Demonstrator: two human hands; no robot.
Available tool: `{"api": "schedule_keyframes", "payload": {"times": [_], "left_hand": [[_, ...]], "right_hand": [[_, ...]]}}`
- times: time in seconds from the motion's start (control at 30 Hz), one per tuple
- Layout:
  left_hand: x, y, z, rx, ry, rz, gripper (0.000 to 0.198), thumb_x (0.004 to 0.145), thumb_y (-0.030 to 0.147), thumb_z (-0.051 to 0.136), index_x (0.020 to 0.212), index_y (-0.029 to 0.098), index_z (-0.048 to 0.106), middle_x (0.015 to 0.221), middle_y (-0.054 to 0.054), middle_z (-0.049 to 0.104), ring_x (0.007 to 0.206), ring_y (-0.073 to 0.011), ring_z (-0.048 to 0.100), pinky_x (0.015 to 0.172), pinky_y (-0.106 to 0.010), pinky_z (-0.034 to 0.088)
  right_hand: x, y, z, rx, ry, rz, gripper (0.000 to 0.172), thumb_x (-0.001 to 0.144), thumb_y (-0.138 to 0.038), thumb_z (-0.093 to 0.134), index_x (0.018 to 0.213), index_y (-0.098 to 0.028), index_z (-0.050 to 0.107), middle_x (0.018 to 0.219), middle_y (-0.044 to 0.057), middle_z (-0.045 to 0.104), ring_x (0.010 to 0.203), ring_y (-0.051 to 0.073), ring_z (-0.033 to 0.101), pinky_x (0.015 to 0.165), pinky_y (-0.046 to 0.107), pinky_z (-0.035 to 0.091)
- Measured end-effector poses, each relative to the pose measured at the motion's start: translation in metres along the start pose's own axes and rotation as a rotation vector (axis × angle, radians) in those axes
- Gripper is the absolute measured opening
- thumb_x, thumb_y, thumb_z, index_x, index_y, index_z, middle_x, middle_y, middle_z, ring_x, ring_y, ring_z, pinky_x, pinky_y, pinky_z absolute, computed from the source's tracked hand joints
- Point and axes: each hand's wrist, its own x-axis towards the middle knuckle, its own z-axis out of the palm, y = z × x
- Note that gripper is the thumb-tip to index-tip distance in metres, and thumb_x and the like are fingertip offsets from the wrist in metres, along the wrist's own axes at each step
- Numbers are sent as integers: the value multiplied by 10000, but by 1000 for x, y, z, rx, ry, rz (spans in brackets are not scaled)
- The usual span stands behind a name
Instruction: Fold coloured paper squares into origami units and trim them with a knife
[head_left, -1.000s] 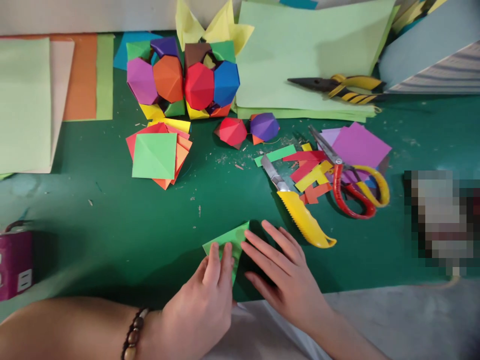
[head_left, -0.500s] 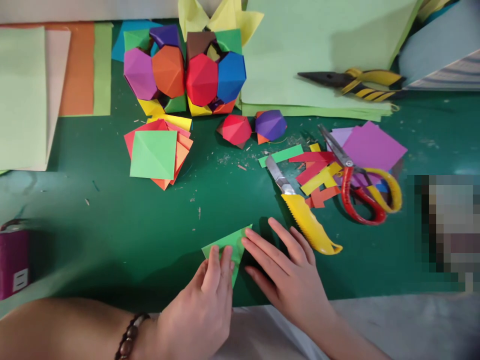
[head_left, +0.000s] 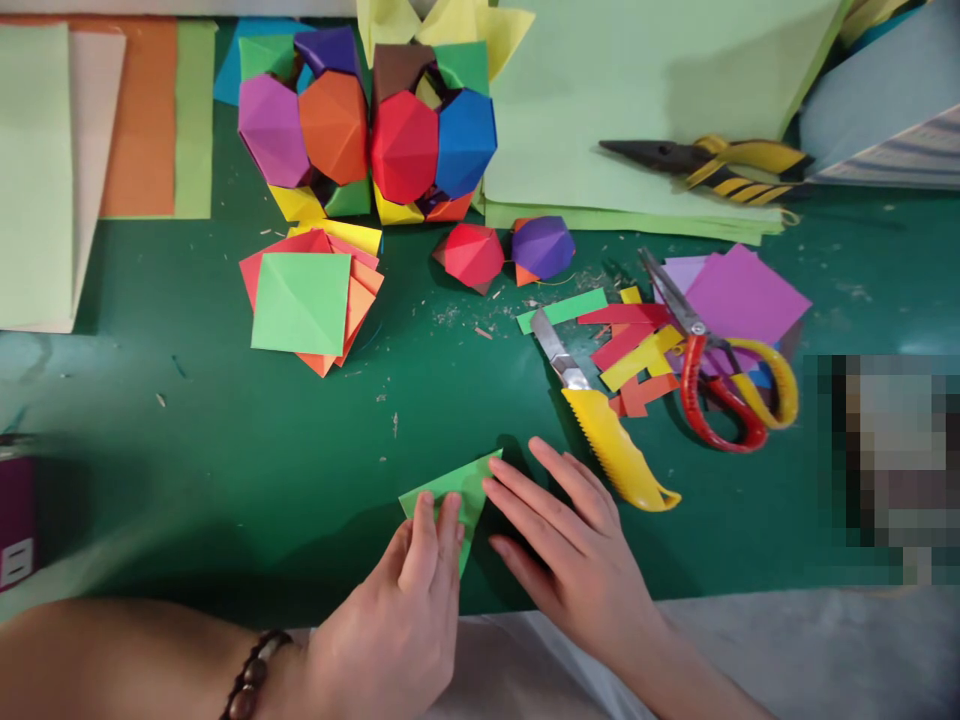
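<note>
**A paper-craft workbench, viewed from above.**
Green cutting mat [head_left: 225, 480] littered with paper offcuts [head_left: 630, 350]; folded paper polyhedra [head_left: 367, 130] at 11 o'clock, coloured sheets [head_left: 637, 90] at 1 o'clock, pliers [head_left: 712, 160] at 2 o'clock, scissors [head_left: 720, 380] at 3 o'clock, utility knife [head_left: 607, 440] near them.

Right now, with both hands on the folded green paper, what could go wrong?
The yellow utility knife lies close beside the right hand with its blade out, pointing away; a careless sweep might knock or catch it. The left hand and the right pin the green paper only by fingertips, so it could slip and crease crooked. Paper crumbs on the green mat might get trapped under the fold.
</note>
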Motion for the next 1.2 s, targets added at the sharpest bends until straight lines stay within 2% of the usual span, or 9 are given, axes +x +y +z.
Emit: {"api": "schedule_keyframes", "payload": {"times": [0.23,0.4,0.57,0.73,0.83,0.9,1.0,1.07,1.2], "left_hand": [[0,-1,1,-18,-24,44,505,804,391,609,1196,84,692,1251,-133,680,1252,-322,567,1112,-452,356],[1,-2,0,0,-16,26,536,810,421,601,1214,78,680,1289,-150,654,1250,-323,568,1080,-457,391],[1,-2,-1,35,-28,10,480,853,369,535,1222,94,674,1305,-137,646,1243,-303,573,1073,-465,397],[0,-1,0,30,-7,23,477,824,327,559,1212,78,679,1295,-157,648,1260,-317,551,1025,-460,439],[-1,1,2,31,-6,31,487,805,335,585,1210,82,681,1297,-164,643,1272,-335,532,1032,-492,432],[-1,2,2,32,14,13,494,792,348,600,1200,87,690,1296,-169,643,1254,-345,541,1002,-490,452],[-2,2,1,50,41,-18,508,763,342,628,1195,83,697,1309,-180,633,1227,-350,557,936,-453,491],[-1,1,0,54,47,-30,499,755,323,637,1191,89,702,1318,-181,626,1213,-342,565,902,-429,507],[0,2,2,32,66,-40,493,754,332,644,1180,92,710,1312,-189,628,1196,-348,572,857,-412,519]], "right_hand": [[1,-7,4,58,39,140,388,923,-236,563,1311,-240,580,1292,2,660,1417,296,339,1160,534,235],[1,-9,7,83,89,193,418,920,-231,560,1335,-282,566,1249,-11,685,1407,284,364,1167,547,221],[1,-8,7,96,88,188,468,925,-191,543,1382,-287,518,1261,0,677,1407,292,366,1143,571,268],[1,-13,8,125,101,203,521,932,-181,526,1435,-295,452,1296,21,653,1404,303,372,1114,597,321],[3,-12,5,129,131,207,505,929,-180,533,1423,-259,466,1295,50,649,1381,300,405,1068,560,410],[8,-7,-1,115,199,201,461,914,-162,559,1366,-247,524,1237,67,675,1287,284,511,1002,497,487],[19,1,-9,117,271,246,286,897,-152,598,1160,-254,642,1037,49,728,933,207,676,809,366,570],[26,3,-11,175,259,316,161,897,-180,610,1036,-244,662,921,26,732,729,152,666,659,291,565],[35,-1,-4,305,233,384,82,898,-201,614,965,-229,652,842,4,725,645,121,643,578,243,529]]}}
